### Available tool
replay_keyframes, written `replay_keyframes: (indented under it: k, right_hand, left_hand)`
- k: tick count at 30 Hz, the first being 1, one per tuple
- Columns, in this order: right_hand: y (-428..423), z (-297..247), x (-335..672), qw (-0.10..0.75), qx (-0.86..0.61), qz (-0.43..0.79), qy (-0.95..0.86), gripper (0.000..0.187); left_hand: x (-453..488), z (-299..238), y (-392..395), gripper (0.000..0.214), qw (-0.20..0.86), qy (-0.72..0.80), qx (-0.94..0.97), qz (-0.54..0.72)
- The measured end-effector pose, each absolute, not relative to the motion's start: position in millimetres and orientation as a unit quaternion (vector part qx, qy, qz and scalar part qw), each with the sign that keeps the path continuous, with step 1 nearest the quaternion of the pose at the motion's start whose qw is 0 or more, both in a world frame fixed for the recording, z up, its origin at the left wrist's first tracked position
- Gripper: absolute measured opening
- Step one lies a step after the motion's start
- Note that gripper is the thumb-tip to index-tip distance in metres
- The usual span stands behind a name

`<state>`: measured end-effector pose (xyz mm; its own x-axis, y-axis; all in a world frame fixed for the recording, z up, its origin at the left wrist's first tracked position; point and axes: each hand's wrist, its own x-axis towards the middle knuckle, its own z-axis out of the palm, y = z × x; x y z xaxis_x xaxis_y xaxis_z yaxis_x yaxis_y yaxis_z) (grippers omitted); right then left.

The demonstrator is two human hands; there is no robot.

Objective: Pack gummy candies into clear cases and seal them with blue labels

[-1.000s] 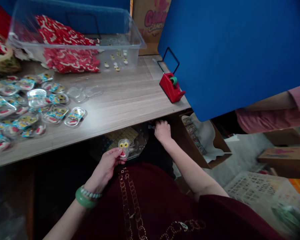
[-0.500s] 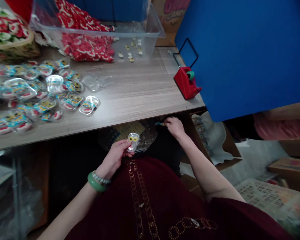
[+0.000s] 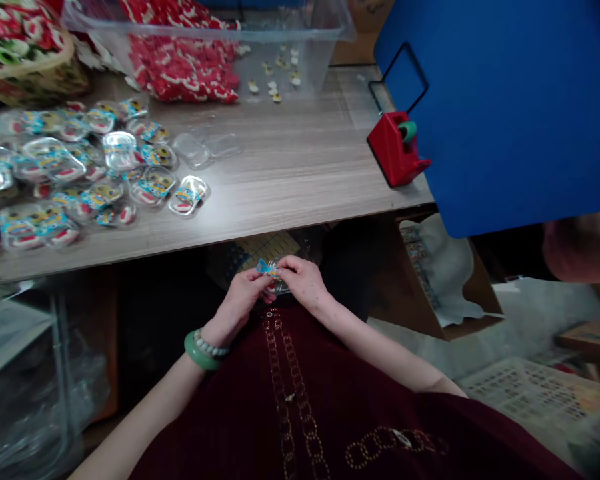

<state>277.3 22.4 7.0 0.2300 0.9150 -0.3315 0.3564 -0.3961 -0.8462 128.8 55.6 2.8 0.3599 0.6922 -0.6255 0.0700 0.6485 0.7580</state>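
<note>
Below table edge, over lap — I see L hand [image 3: 239, 301] and R hand [image 3: 303, 281] both pinching small blue printed card [image 3: 265, 267] at clear blister [image 3: 280, 287] — held close, prob. for steadiness.

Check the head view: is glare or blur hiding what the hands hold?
Head view: the left hand and right hand look fairly sharp, but the small blue card between them is too tiny to read. Glare spots the clear blister packs, and shadow darkens below the table edge.
</note>
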Motion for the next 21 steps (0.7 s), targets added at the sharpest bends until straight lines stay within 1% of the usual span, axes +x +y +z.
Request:
replay_keyframes:
  k: [4,8,15,21]
  right_hand:
    - [24.7,4.9,284.0,0.343,-0.722,0.445,-0.404,0.01]
    - [24.8,4.8,284.4,0.353,-0.722,0.456,-0.383,0.009]
    - [19.9,3.2,280.5,0.339,-0.739,0.426,-0.396,0.011]
    - [20.8,4.2,279.0,0.339,-0.744,0.423,-0.391,0.012]
  left_hand:
    - [127.5,4.1,56.3,0.025,0.772,0.468,0.375,0.21]
    - [127.6,3.4,55.4,0.03,0.777,0.468,0.361,0.217]
    - [131.3,-1.0,53.1,0.029,0.773,0.481,0.337,0.238]
    - [133.3,-1.5,53.8,0.027,0.761,0.488,0.356,0.238]
